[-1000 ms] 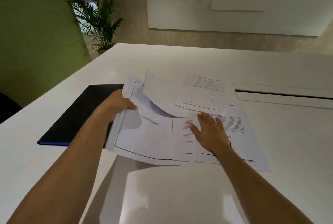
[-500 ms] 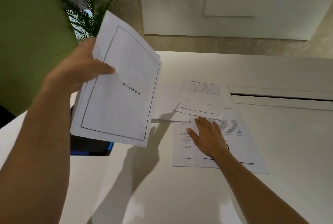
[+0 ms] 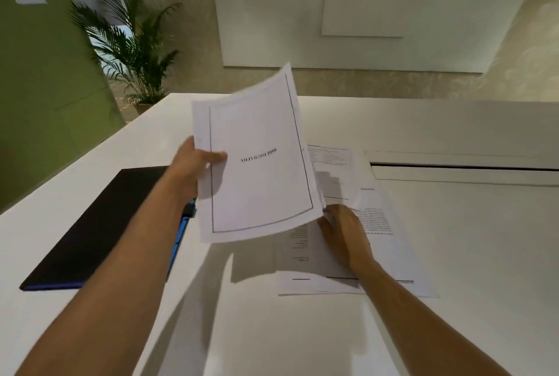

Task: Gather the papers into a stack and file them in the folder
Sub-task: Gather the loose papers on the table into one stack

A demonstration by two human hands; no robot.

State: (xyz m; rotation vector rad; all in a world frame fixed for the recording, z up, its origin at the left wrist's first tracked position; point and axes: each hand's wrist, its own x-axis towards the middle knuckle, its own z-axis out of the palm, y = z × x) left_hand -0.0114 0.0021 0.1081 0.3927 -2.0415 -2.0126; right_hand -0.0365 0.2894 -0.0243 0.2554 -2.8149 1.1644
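Observation:
My left hand [image 3: 193, 168] grips the left edge of a white sheet with a thin black border and one line of print [image 3: 257, 161], held tilted above the table. Under it, several printed papers [image 3: 384, 242] lie overlapping on the white table [image 3: 469, 254]. My right hand [image 3: 341, 227] rests flat on those papers, fingers apart, its fingertips partly hidden by the lifted sheet's lower corner. A closed dark folder with a blue edge [image 3: 99, 230] lies on the table to the left, partly behind my left forearm.
A long slot with a raised flap [image 3: 465, 168] runs across the table at the right. A potted palm [image 3: 133, 52] stands beyond the far left corner beside a green wall [image 3: 39, 88].
My left hand has carried the bordered sheet from high at the left toward the middle, over the papers on the table. My right hand stays pressed on those papers.

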